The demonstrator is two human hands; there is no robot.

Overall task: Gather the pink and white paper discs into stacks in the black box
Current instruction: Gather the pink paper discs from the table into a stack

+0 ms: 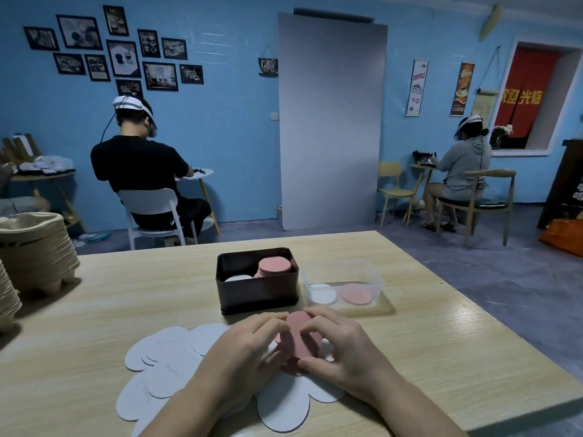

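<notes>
Both hands met over the table [132, 298], just before the black box [257, 294]. Left hand [252, 345] and right hand [342, 342] together gripped a small pink stack [298, 337], held on edge, fingers curled along its top rim and thumbs under it. White discs [164, 361] lay fanned and overlapping on the table beneath and left of the hands. Inside the box, a tall pink pile [274, 266] stood right of a low white pile [238, 277]. A clear tub [342, 269] beside the box held one white and one pink disc.

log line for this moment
left hand, right hand: hold pink discs | white discs: loose on table | black box: holds both colours
</notes>
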